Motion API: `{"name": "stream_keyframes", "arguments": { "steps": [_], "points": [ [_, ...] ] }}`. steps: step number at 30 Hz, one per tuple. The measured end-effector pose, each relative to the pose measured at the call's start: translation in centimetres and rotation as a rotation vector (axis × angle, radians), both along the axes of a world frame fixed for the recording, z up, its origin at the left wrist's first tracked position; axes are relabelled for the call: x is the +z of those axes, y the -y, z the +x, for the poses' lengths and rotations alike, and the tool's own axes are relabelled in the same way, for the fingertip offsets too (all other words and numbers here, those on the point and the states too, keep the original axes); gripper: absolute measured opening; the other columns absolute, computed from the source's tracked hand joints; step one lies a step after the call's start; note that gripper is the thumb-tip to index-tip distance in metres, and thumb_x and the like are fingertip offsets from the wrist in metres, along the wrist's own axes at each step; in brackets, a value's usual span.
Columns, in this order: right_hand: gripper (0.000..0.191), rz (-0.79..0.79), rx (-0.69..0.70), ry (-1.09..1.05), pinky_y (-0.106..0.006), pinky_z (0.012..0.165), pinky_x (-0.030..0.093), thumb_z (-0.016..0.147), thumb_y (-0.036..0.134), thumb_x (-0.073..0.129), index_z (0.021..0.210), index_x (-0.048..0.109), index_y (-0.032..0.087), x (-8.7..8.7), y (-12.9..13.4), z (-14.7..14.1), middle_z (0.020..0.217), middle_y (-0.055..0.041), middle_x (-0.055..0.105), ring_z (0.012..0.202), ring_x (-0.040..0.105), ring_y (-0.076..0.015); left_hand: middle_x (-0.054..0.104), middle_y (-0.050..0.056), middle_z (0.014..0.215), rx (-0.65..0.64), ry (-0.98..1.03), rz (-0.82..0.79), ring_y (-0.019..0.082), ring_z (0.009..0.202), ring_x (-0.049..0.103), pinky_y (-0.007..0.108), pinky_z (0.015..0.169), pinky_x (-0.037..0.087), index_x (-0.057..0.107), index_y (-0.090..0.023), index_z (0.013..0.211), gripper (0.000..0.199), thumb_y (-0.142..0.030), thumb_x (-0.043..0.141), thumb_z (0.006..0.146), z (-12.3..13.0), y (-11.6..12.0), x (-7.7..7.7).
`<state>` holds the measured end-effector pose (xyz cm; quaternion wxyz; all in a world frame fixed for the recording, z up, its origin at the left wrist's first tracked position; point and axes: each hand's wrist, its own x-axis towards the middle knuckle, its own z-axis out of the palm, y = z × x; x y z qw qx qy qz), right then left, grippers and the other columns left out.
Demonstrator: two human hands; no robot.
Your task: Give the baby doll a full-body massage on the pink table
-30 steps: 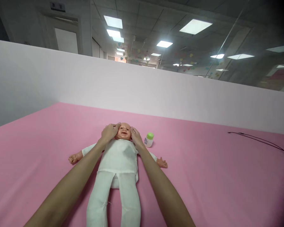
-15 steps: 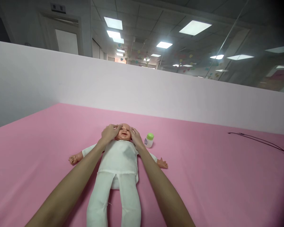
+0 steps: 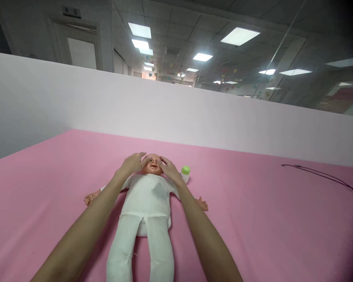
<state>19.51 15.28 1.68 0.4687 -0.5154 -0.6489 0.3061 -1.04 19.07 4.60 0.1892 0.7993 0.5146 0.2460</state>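
Note:
A baby doll in white cloth clothes lies on its back, arms spread out to both sides. At the left of its head, my left hand has its fingers stretched out, with the thumb over the doll's face near the eye. My right hand is on the other side of the head, fingers extended and the thumb by the other eye. Both hands are open and grasp nothing. The doll's mouth shows between them; the sides of its head are partly hidden. Just right of my right hand stands a small whitish bottle with a green cap, partly covered by that hand.
A pink sheet covers the surface under the doll. Thin dark cables lie at the right. A low white wall runs along the back, with glass above it.
Both thumbs have shifted on the doll's face, the right one inward over the eye area. The fingers have lifted and spread slightly. My right hand now covers part of the bottle.

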Motion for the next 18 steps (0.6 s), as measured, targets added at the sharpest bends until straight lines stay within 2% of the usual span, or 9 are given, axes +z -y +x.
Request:
{"name": "stream_keyframes", "arguments": {
  "steps": [2, 4, 7, 9, 12, 15, 16, 18],
  "points": [
    [0.051, -0.014, 0.137, 0.094, -0.039, 0.099, 0.052, 0.088, 0.053, 0.069, 0.131, 0.066, 0.026, 1.6, 1.2, 0.2, 0.128, -0.0058, 0.07, 0.115, 0.065, -0.0246, 0.069, 0.012, 0.133, -0.2, -0.005, -0.045, 0.031, 0.116, 0.065, 0.035, 0.087, 0.049, 0.063, -0.024, 0.132, 0.061, -0.068, 0.046, 0.093, -0.6, 0.6, 1.0],
    [0.065, -0.038, 0.222, 0.168, -0.038, 0.097, 0.053, 0.08, 0.042, 0.08, 0.14, 0.059, 0.028, 2.6, 2.0, 0.2, 0.133, -0.0054, 0.068, 0.115, 0.065, -0.0247, 0.072, 0.01, 0.123, -0.318, -0.012, -0.091, 0.029, 0.103, 0.068, 0.031, 0.076, 0.048, 0.061, -0.026, 0.128, 0.061, -0.065, 0.063, 0.082, -0.7, 1.1, 1.6],
    [0.075, -0.035, 0.171, 0.252, -0.037, 0.095, 0.053, 0.074, 0.025, 0.082, 0.144, 0.056, 0.028, 2.9, 2.2, 0.3, 0.135, -0.0057, 0.067, 0.114, 0.065, -0.0252, 0.073, 0.007, 0.104, -0.286, -0.049, -0.013, 0.027, 0.089, 0.066, 0.03, 0.066, 0.043, 0.061, -0.024, 0.119, 0.057, -0.049, 0.077, 0.071, -0.4, 1.0, 1.4],
    [0.07, -0.031, 0.135, 0.298, -0.038, 0.095, 0.052, 0.078, 0.023, 0.078, 0.144, 0.056, 0.029, 2.8, 2.0, 0.7, 0.134, -0.0054, 0.068, 0.113, 0.065, -0.0253, 0.071, 0.005, 0.092, -0.281, -0.03, 0.002, 0.025, 0.081, 0.063, 0.03, 0.065, 0.041, 0.062, -0.024, 0.11, 0.044, -0.043, 0.074, 0.072, -0.4, 0.6, 1.0],
    [0.059, -0.07, 0.155, 0.332, -0.039, 0.096, 0.051, 0.089, 0.03, 0.067, 0.147, 0.054, 0.031, 2.9, 1.9, 1.5, 0.133, -0.0053, 0.069, 0.112, 0.065, -0.0248, 0.064, 0.001, 0.08, -0.37, 0.059, -0.073, 0.021, 0.073, 0.058, 0.029, 0.065, 0.04, 0.062, -0.024, 0.095, 0.027, -0.049, 0.063, 0.084, -1.2, -0.1, 0.7],
    [0.053, -0.079, 0.151, 0.355, -0.039, 0.097, 0.05, 0.094, 0.038, 0.063, 0.147, 0.055, 0.031, 3.3, 2.2, 2.0, 0.132, -0.0056, 0.069, 0.112, 0.065, -0.0243, 0.058, 0.001, 0.074, -0.383, 0.127, -0.14, 0.019, 0.068, 0.052, 0.03, 0.065, 0.04, 0.058, -0.022, 0.08, 0.041, -0.054, 0.04, 0.098, -1.8, -0.2, 1.0],
    [0.054, -0.076, 0.148, 0.371, -0.038, 0.095, 0.051, 0.093, 0.04, 0.065, 0.146, 0.056, 0.031, 3.4, 2.3, 1.9, 0.13, -0.0055, 0.069, 0.111, 0.065, -0.0244, 0.058, 0.002, 0.074, -0.371, 0.134, -0.146, 0.019, 0.068, 0.052, 0.03, 0.065, 0.04, 0.058, -0.022, 0.078, 0.044, -0.055, 0.038, 0.099, -1.8, 0.0, 1.2],
    [0.061, -0.079, 0.115, 0.418, -0.036, 0.087, 0.052, 0.085, 0.043, 0.075, 0.142, 0.058, 0.03, 3.4, 2.4, 1.6, 0.124, -0.0056, 0.071, 0.105, 0.066, -0.0249, 0.06, 0.003, 0.077, -0.341, 0.109, -0.125, 0.019, 0.069, 0.053, 0.03, 0.063, 0.039, 0.059, -0.022, 0.08, 0.041, -0.059, 0.049, 0.093, -1.5, 0.4, 1.4]
  ]
}}
